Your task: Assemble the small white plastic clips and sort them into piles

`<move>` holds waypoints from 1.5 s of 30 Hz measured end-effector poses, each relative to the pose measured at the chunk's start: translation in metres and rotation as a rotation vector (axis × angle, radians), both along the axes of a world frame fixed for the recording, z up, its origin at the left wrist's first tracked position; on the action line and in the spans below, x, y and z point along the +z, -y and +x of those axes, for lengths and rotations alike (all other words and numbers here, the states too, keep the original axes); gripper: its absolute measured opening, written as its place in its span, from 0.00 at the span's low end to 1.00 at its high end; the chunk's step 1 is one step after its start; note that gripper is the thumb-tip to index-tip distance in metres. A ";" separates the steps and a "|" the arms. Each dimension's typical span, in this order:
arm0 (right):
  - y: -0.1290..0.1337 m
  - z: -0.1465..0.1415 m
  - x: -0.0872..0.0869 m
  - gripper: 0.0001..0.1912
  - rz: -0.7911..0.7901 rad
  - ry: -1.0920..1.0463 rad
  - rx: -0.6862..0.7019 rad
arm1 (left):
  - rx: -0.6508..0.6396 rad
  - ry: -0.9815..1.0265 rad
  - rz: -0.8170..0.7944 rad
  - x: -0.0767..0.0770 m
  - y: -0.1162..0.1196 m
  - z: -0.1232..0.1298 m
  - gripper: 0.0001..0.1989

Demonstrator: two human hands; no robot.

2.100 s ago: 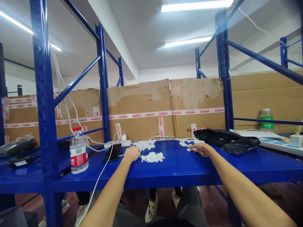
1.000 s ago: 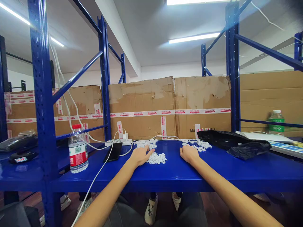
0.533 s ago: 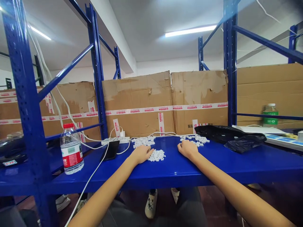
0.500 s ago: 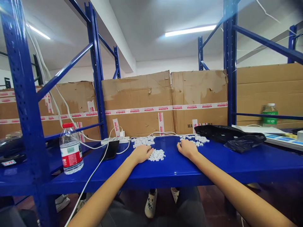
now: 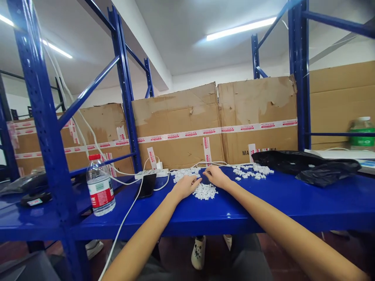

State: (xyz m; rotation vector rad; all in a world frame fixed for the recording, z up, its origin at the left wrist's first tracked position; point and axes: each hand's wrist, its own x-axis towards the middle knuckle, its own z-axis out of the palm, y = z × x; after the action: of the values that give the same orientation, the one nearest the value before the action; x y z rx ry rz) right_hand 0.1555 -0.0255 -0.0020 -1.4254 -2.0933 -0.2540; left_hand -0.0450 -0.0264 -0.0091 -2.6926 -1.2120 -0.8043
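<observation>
The person's left hand point(image 5: 185, 187) and right hand point(image 5: 216, 176) both lie palm down and open on a blue steel shelf point(image 5: 263, 207), with fingers loosely curved. Neither hand is seen closing on anything, and their fingertips nearly meet in the middle.

The small white plastic pieces lie in three loose piles. The near pile point(image 5: 204, 192) sits just below the gap between the hands, touching the edge of the left hand. The back pile point(image 5: 184, 175) lies directly beyond the hands, with the fingertips of both hands at or just beside its front edge. The right pile point(image 5: 252, 169) is scattered farther along the shelf, well apart from the right hand.

To the left of the hands lie a black phone point(image 5: 145, 185) and a white power strip point(image 5: 150, 174), with a white cable point(image 5: 125, 220) running over the shelf edge. Farther left stands a water bottle with a red label point(image 5: 100, 185). To the right lies a crumpled black plastic bag point(image 5: 301, 166). Behind the shelf, taped cardboard boxes point(image 5: 175, 125) stand against blue rack uprights point(image 5: 299, 78).
</observation>
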 end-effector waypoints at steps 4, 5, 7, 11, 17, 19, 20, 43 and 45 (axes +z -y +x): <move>-0.019 -0.010 0.002 0.11 -0.023 -0.014 0.085 | -0.022 0.113 0.068 0.001 -0.006 -0.003 0.22; -0.023 -0.011 0.002 0.10 -0.026 -0.033 0.084 | -0.024 0.136 0.085 0.002 -0.008 -0.002 0.22; -0.028 -0.012 0.005 0.09 -0.026 -0.075 0.070 | -0.015 0.181 0.103 0.008 -0.014 0.003 0.23; -0.028 -0.012 0.008 0.14 0.023 -0.221 0.043 | 0.010 0.417 0.161 0.025 -0.030 0.023 0.25; -0.011 0.003 0.003 0.17 0.075 -0.237 -0.007 | -0.150 0.400 0.186 0.034 -0.037 0.033 0.16; -0.008 0.005 0.001 0.16 0.057 -0.203 -0.008 | -0.109 0.286 0.240 0.033 -0.031 0.030 0.12; -0.008 0.005 0.001 0.16 0.059 -0.194 -0.005 | -0.073 0.254 0.257 0.033 -0.027 0.029 0.12; -0.018 0.000 -0.003 0.11 0.130 -0.235 0.166 | -0.205 0.126 -0.069 0.022 -0.038 0.028 0.09; -0.019 0.000 -0.003 0.12 0.134 -0.247 0.172 | -0.187 0.143 -0.079 0.023 -0.037 0.027 0.06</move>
State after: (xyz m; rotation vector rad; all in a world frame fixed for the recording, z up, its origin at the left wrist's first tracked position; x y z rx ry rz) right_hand 0.1552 -0.0062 -0.0054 -1.1296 -1.9432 -0.1381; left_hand -0.0180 0.0110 0.0142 -2.8897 -1.0485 -1.0091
